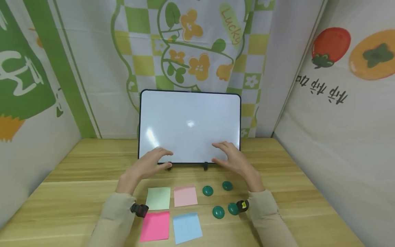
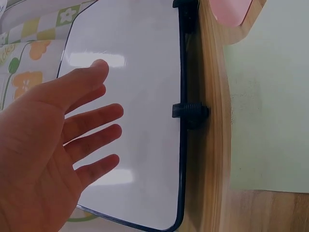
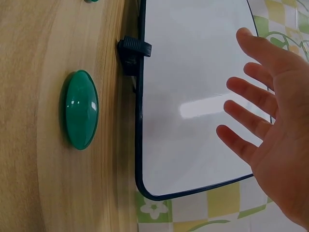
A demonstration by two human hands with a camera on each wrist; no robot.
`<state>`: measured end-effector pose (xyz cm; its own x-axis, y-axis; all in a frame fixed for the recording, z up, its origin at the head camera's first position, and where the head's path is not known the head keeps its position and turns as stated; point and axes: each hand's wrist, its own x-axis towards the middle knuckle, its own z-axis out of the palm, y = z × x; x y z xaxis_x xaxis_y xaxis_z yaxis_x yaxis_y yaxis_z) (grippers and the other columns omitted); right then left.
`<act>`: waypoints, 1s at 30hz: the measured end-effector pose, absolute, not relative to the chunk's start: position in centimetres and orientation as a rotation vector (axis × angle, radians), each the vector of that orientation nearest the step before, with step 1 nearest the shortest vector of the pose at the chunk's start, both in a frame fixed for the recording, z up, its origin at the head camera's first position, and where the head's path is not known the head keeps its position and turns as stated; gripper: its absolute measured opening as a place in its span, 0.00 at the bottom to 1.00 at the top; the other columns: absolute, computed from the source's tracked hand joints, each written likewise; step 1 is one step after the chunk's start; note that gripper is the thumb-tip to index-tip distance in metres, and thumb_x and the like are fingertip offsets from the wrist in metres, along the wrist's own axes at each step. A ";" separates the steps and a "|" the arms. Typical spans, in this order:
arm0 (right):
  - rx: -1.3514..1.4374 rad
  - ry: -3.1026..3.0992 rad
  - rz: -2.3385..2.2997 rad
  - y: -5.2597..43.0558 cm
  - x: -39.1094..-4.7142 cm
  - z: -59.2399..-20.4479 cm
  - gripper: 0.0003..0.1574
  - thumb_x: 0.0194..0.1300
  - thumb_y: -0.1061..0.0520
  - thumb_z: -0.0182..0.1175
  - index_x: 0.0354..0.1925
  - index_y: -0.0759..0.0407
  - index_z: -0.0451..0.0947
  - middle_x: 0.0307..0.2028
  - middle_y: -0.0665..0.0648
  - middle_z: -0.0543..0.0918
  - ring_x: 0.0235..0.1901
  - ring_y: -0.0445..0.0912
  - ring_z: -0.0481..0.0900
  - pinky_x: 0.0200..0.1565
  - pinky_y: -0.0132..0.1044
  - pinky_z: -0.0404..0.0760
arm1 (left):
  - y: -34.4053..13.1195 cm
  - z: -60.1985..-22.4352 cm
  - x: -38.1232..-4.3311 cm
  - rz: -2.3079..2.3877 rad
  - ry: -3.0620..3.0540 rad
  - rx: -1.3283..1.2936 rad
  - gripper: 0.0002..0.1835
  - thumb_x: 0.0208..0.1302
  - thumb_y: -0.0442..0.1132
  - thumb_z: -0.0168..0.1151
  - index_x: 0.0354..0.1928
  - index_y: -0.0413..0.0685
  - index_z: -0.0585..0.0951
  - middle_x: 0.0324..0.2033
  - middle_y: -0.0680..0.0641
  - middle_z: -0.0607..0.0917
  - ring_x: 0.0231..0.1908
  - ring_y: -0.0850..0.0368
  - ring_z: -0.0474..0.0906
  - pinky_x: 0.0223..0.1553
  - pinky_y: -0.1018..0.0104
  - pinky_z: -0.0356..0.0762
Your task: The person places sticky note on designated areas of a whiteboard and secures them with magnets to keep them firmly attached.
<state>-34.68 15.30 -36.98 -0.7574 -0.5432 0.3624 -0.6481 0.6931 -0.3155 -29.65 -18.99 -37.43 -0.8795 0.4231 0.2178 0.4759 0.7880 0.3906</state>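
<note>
A whiteboard (image 1: 189, 127) with a dark frame stands upright at the back of the table, held at its lower edge by black clips (image 2: 190, 111). My left hand (image 1: 151, 163) hovers before its lower left part, fingers spread and relaxed, holding nothing. Before the lower right part is my right hand (image 1: 231, 159), likewise relaxed and holding nothing. On the table below lie sticky notes: pale green (image 1: 158, 198), light pink (image 1: 185, 196), bright pink (image 1: 155, 226) and blue (image 1: 187, 227). Right of them sit several round green magnets (image 1: 218, 212), one partly hidden by the right wrist's camera.
The wooden table (image 1: 296, 206) runs back to a patterned curtain (image 1: 197, 44) behind the board. White printed cloth (image 1: 348, 137) walls it in on the right, with more printed cloth (image 1: 34, 161) on the left.
</note>
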 end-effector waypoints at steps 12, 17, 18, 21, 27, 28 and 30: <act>1.094 -2.726 0.681 15.1 -34.6 -37.2 0.29 0.68 0.45 0.62 0.62 0.57 0.76 0.57 0.54 0.81 0.61 0.50 0.76 0.63 0.47 0.76 | -20.3 -37.8 -29.5 -0.817 -2.929 -0.728 0.21 0.70 0.48 0.60 0.58 0.43 0.80 0.55 0.44 0.83 0.59 0.42 0.77 0.62 0.44 0.74; 1.162 -2.740 0.702 15.1 -34.7 -37.5 0.26 0.69 0.46 0.62 0.58 0.58 0.79 0.55 0.53 0.82 0.59 0.48 0.77 0.62 0.45 0.77 | -20.6 -37.7 -29.4 -0.846 -2.949 -0.736 0.21 0.70 0.48 0.61 0.57 0.42 0.81 0.53 0.43 0.84 0.57 0.44 0.79 0.60 0.45 0.75; 1.171 -2.744 0.705 15.1 -34.7 -37.6 0.25 0.69 0.46 0.62 0.58 0.58 0.79 0.54 0.53 0.82 0.58 0.48 0.78 0.62 0.45 0.77 | -20.6 -37.7 -29.3 -0.855 -2.959 -0.731 0.21 0.70 0.49 0.61 0.57 0.42 0.81 0.53 0.43 0.84 0.56 0.45 0.79 0.60 0.45 0.76; 1.198 -2.750 0.737 15.1 -34.8 -37.7 0.25 0.69 0.47 0.62 0.58 0.59 0.79 0.54 0.54 0.83 0.57 0.50 0.78 0.61 0.48 0.77 | -20.8 -37.7 -29.3 -0.886 -2.990 -0.716 0.21 0.70 0.50 0.60 0.57 0.43 0.81 0.54 0.43 0.84 0.56 0.45 0.79 0.59 0.46 0.76; 1.227 -2.774 0.786 14.8 -34.7 -38.0 0.25 0.68 0.48 0.63 0.58 0.59 0.79 0.54 0.56 0.83 0.55 0.52 0.80 0.60 0.52 0.78 | -21.1 -37.6 -29.0 -0.998 -3.023 -0.712 0.20 0.67 0.44 0.64 0.56 0.41 0.81 0.53 0.41 0.84 0.56 0.43 0.79 0.59 0.45 0.77; 1.229 -2.781 0.788 14.8 -34.7 -38.0 0.25 0.68 0.48 0.63 0.58 0.59 0.79 0.53 0.56 0.83 0.55 0.52 0.80 0.60 0.52 0.78 | -21.2 -37.6 -29.0 -1.008 -3.031 -0.706 0.19 0.66 0.43 0.65 0.55 0.42 0.81 0.53 0.41 0.84 0.56 0.43 0.79 0.58 0.46 0.77; 1.229 -2.799 0.799 14.7 -34.7 -38.0 0.25 0.68 0.48 0.64 0.58 0.59 0.79 0.53 0.56 0.84 0.55 0.52 0.80 0.60 0.53 0.78 | -21.4 -37.6 -29.0 -1.020 -3.055 -0.688 0.19 0.63 0.42 0.68 0.54 0.43 0.82 0.52 0.42 0.84 0.55 0.43 0.79 0.56 0.46 0.78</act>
